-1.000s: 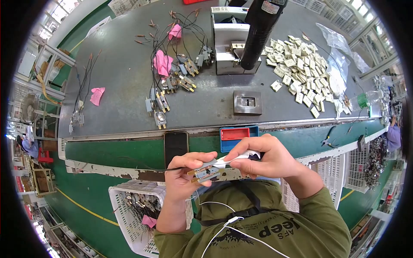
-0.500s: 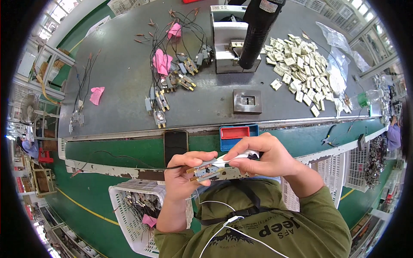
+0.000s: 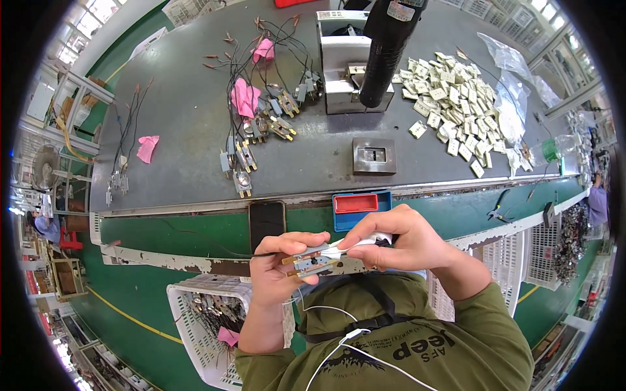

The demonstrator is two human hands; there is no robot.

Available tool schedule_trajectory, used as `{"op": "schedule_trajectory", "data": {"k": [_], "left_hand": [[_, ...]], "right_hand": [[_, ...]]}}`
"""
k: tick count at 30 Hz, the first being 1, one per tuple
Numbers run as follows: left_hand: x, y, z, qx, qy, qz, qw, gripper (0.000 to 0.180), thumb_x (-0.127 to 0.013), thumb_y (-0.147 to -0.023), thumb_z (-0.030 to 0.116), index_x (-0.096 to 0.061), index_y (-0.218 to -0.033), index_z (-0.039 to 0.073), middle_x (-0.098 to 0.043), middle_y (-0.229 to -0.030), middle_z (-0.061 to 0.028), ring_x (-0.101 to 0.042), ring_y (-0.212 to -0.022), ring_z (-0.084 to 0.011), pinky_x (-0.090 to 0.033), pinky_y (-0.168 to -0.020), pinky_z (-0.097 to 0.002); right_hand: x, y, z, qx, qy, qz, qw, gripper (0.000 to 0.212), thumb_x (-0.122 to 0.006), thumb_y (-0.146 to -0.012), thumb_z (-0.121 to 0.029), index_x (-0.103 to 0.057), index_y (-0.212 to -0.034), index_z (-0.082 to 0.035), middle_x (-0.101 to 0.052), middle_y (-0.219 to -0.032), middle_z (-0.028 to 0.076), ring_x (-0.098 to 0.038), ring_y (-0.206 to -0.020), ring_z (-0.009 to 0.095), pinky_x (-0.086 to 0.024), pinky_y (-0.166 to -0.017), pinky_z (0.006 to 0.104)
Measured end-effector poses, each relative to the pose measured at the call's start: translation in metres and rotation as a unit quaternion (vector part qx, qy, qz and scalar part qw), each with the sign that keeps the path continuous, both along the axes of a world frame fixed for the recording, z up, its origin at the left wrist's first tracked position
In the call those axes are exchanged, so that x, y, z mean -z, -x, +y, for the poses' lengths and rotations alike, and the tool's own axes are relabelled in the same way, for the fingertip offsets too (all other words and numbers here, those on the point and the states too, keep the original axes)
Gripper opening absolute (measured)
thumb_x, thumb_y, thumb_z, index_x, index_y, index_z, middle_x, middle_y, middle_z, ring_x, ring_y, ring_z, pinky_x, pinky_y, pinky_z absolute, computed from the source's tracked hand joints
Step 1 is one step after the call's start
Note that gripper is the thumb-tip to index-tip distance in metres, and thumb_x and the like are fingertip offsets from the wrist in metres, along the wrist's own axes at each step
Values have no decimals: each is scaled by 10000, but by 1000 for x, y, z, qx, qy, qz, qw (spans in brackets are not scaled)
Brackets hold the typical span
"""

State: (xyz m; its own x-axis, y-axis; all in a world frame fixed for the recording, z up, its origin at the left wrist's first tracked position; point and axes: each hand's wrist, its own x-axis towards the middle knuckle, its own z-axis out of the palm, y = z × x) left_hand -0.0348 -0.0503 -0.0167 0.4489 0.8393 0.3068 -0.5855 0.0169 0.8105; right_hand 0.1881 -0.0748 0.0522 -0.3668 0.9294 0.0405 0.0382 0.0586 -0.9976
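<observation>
The left hand (image 3: 267,274) grips a grey part (image 3: 315,264) with brass-coloured prongs, held before the green shirt (image 3: 469,326); the right hand (image 3: 414,242) pinches a white piece (image 3: 376,238) at its other end. Dark lettering marks the shirt; beyond, a black cylinder (image 3: 383,68) bears a pale label (image 3: 399,10), its print too small to read.

On the counter (image 3: 176,137), a pink scrap (image 3: 148,148) lies near the left edge. Clear plastic (image 3: 510,107) is close to the right edge, and a green-banded bottle (image 3: 551,151) is at the front right corner. Along the front edge, a green strip (image 3: 450,212) carries a dark phone (image 3: 267,218), a blue box (image 3: 347,221) with a red tray (image 3: 355,203), and pliers (image 3: 498,212).
</observation>
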Motion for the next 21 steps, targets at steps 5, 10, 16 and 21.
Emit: {"op": "schedule_trajectory", "data": {"k": [5, 10, 16, 21], "left_hand": [[-7, -4, -1, -28, 20, 25, 999, 510, -829, -629, 162, -523, -1022, 51, -616, -1064, -185, -607, -1042, -319, -526, -889, -438], [-3, -1, 1, 7, 6, -1, 1000, 481, -797, -654, -2, -535, -1055, 45, -590, -1121, -231, -564, -1111, -345, -512, -900, -434], [-4, -2, 2, 16, 13, -11, 1000, 472, -795, -658, -4, -538, -1052, 44, -591, -1117, -232, -562, -1113, -347, -511, -902, -434], [-8, -3, 0, -12, 28, 16, 999, 504, -828, -630, 165, -527, -1018, 49, -617, -1071, -184, -602, -1050, -323, -518, -903, -440]], "right_hand": [[1, 1, -1, 9, 15, 14, 1000, 105, -642, -843, -32, -673, -940, -8, -661, -683, 47, -615, -560, 78, -461, -510, 214], [4, 1, 0, 17, -22, 7, 1000, 108, -649, -835, -23, -676, -939, -10, -665, -701, 49, -617, -560, 75, -458, -501, 211], [4, 0, 1, 25, -15, 11, 1000, 110, -657, -819, -9, -676, -928, -6, -677, -741, 62, -626, -565, 88, -465, -506, 217], [4, -1, 0, 8, -22, -4, 1000, 114, -656, -818, -4, -675, -931, -2, -676, -741, 66, -629, -574, 90, -476, -517, 222]]}}
